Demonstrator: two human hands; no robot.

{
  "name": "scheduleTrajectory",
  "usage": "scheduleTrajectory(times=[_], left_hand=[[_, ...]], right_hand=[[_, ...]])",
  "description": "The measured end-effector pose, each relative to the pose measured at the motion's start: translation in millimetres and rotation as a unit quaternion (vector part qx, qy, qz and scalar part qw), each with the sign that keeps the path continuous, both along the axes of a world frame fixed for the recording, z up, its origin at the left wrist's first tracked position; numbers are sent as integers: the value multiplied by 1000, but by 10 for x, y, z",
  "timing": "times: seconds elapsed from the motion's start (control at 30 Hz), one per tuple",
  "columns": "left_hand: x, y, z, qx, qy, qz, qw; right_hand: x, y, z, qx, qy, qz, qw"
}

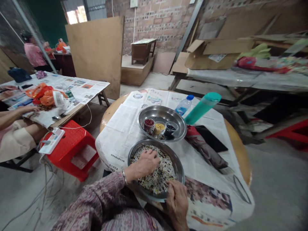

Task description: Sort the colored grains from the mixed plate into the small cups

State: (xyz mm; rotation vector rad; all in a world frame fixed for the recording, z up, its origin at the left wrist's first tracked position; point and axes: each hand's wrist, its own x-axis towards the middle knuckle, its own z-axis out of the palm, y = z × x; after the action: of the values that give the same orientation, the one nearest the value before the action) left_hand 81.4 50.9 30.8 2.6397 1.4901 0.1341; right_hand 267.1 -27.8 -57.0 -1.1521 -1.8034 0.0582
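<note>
A steel bowl [179, 163] of small mixed beads [157, 178], mostly white with dark and yellow ones, sits at the near edge of the round table. My left hand [145, 163], with a bangle at the wrist, lies palm down on the beads, its fingers slightly bent and apart. Over the bowl's right near rim, my right hand [177, 197] has its fingertips pressed together by the beads; anything between them is hidden. Behind stands a second steel bowl [179, 120] with three clear cups of red beads [149, 122], yellow beads [159, 127] and black beads [170, 127].
Newspaper [117, 134] covers the table. A water bottle [184, 105], a green bottle [203, 107] and a dark folded umbrella [207, 149] lie beyond and right. Left are a red stool [74, 146] with a power strip [52, 141], cords and a co-worker's arm [14, 114].
</note>
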Motion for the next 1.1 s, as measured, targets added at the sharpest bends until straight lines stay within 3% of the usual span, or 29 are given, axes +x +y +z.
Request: scheduleTrajectory(times=[0.1,0.17,0.37,0.53,0.7,0.8,0.93,1.1], left_hand=[[-163,-68,121,-36,-11,88,995],[-274,-166,188,-45,-19,94,994],[-359,-470,120,-91,-54,-4,994],[-290,-551,-18,-101,-53,0,993],[-257,-481,34,-110,-48,8,993],[-197,-391,102,-91,-37,-19,995],[-82,-353,150,-14,-30,-90,995],[95,-312,14,39,-18,-179,983]], right_hand=[[-25,-14,79,-6,3,-4,1000],[-43,-19,125,-5,-2,-9,1000],[-21,-35,111,-1,-14,-1,1000],[51,-19,-7,-2,-25,7,1000],[50,-12,20,-5,-20,16,1000],[31,-8,58,0,-12,16,1000],[26,-9,41,9,-10,3,1000],[57,-6,-61,8,-6,-14,1000]])
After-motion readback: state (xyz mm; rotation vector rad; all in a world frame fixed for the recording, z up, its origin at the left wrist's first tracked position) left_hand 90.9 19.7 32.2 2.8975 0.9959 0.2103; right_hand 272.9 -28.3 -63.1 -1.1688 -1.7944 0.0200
